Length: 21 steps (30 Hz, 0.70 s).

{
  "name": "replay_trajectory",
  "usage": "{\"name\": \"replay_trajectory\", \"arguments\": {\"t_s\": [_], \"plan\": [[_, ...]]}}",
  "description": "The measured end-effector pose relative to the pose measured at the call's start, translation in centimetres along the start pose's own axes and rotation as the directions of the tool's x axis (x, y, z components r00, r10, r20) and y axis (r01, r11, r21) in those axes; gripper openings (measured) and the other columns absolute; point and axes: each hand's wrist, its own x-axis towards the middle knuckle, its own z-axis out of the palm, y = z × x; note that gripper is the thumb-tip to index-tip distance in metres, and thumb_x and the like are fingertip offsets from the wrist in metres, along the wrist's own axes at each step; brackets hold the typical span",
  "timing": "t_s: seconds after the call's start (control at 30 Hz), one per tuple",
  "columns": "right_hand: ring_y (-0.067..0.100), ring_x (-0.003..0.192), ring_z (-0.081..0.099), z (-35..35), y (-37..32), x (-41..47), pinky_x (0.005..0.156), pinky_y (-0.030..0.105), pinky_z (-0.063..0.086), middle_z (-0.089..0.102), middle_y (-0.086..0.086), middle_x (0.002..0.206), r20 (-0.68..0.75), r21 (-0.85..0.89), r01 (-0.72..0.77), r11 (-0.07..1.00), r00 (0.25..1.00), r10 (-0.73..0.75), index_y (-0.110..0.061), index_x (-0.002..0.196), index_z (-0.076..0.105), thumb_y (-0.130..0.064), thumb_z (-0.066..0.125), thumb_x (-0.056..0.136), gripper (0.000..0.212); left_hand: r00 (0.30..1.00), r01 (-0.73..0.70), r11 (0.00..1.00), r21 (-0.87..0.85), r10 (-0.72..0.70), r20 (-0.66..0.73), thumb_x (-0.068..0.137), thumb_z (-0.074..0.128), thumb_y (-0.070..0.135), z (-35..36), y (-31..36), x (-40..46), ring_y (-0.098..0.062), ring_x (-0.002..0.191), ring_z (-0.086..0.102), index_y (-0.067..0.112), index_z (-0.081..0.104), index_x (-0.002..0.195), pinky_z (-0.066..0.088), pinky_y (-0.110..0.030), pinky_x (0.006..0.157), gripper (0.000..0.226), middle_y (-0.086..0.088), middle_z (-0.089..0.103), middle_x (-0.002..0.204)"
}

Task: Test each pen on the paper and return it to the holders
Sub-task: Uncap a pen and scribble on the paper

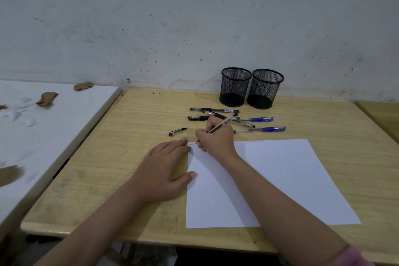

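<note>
Nearby, two mesh holders (251, 87), five loose pens (259, 129), one cap (177, 131), right hand (217, 139) gripping sixth pen (222, 124), left hand (164, 166) flat on paper (280, 179).

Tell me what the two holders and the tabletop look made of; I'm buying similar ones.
The two holders: probably black metal mesh with a matte finish; the wall shows through the fine grid. The tabletop: pale wood or wood-look laminate, judging by its straight printed-looking grain and rounded edge.

On the white paper (280, 175), near its far left corner, we read faint handwritten marks that look like "Nc", on one black pen (214, 110), we see a small white barcode sticker, its digits too small to read
</note>
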Motion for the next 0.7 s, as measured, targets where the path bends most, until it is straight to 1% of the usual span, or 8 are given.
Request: {"name": "replay_trajectory", "arguments": {"t_s": [0.13,0.23,0.37,0.47,0.53,0.6,0.63,0.7], "plan": [[0.028,0.046,0.059,0.0,0.0,0.0,0.037,0.019,0.041,0.041,0.012,0.051,0.009,-0.025,0.003,1.000,1.000,-0.002,-0.009,0.058,0.038,0.008,0.058,0.072,0.031,1.000,-0.004,1.000,-0.005,0.004,-0.011,0.077,0.046,0.063,0.0,-0.1,0.0,-0.009,0.133,0.032,0.026,0.041,0.134,0.032,-0.040,0.108,0.068,0.011,0.036,0.147],[0.028,0.047,0.057,-0.2,0.0,0.0,0.036,0.017,0.040,0.039,0.011,0.051,0.010,-0.015,0.003,1.000,1.000,-0.003,-0.010,0.058,0.037,0.008,0.058,0.073,0.031,1.000,-0.005,1.000,0.002,0.005,-0.008,0.076,0.045,0.064,0.0,-0.1,-0.1,-0.008,0.133,0.031,0.027,0.041,0.134,0.031,-0.040,0.109,0.068,0.012,0.036,0.147],[0.030,0.048,0.057,-0.1,0.1,-0.1,0.036,0.019,0.041,0.039,0.011,0.051,0.006,-0.003,0.010,1.000,1.000,-0.010,-0.011,0.057,0.037,0.008,0.058,0.073,0.033,1.000,0.000,1.000,-0.008,0.000,-0.017,0.075,0.046,0.063,-0.1,0.0,-0.1,-0.009,0.132,0.032,0.027,0.042,0.133,0.033,-0.041,0.107,0.068,0.012,0.036,0.146],[0.025,0.045,0.059,-0.2,0.1,0.1,0.037,0.021,0.041,0.045,0.012,0.050,-0.079,0.114,-0.052,0.992,0.995,0.061,-0.014,0.056,0.037,0.005,0.059,0.074,0.034,1.000,0.002,1.000,-0.008,-0.002,-0.011,0.074,0.048,0.064,-0.1,-0.1,0.1,-0.009,0.131,0.033,0.028,0.043,0.132,0.035,-0.042,0.106,0.068,0.013,0.037,0.145],[0.017,0.043,0.062,-0.5,0.1,0.3,0.038,0.021,0.044,0.053,0.012,0.051,-0.122,0.227,-0.095,0.969,0.985,0.125,-0.014,0.059,0.040,0.001,0.063,0.079,0.034,1.000,0.017,0.999,-0.034,-0.017,-0.003,0.071,0.051,0.065,-0.2,-0.1,0.2,-0.008,0.130,0.035,0.030,0.046,0.130,0.036,-0.042,0.105,0.068,0.015,0.039,0.144],[0.013,0.045,0.064,-0.5,0.0,0.4,0.042,0.022,0.048,0.058,0.010,0.054,-0.111,0.305,-0.122,0.945,0.980,0.162,-0.014,0.063,0.042,-0.007,0.067,0.083,0.033,0.997,0.048,0.991,-0.125,-0.055,-0.051,0.067,0.054,0.063,-0.7,0.0,0.5,-0.008,0.124,0.042,0.028,0.055,0.123,0.039,-0.040,0.102,0.066,0.012,0.048,0.137],[0.012,0.047,0.065,-0.5,-0.1,0.4,0.045,0.023,0.052,0.059,0.009,0.055,-0.099,0.339,-0.134,0.931,0.979,0.177,-0.013,0.064,0.043,-0.008,0.068,0.083,0.032,0.992,0.060,0.986,-0.158,-0.077,-0.104,0.067,0.055,0.060,-0.9,0.0,0.7,-0.009,0.119,0.047,0.026,0.060,0.118,0.042,-0.037,0.098,0.062,0.009,0.054,0.131],[0.011,0.050,0.066,-0.5,-0.1,0.7,0.055,0.027,0.058,0.061,0.009,0.059,-0.088,0.397,-0.169,0.902,0.971,0.221,-0.011,0.068,0.046,-0.007,0.067,0.084,0.027,0.964,0.076,0.988,-0.132,-0.106,-0.243,0.070,0.054,0.051,-1.3,-0.2,1.7,-0.014,0.107,0.053,0.021,0.064,0.111,0.046,-0.034,0.089,0.052,0.004,0.061,0.118]]}}
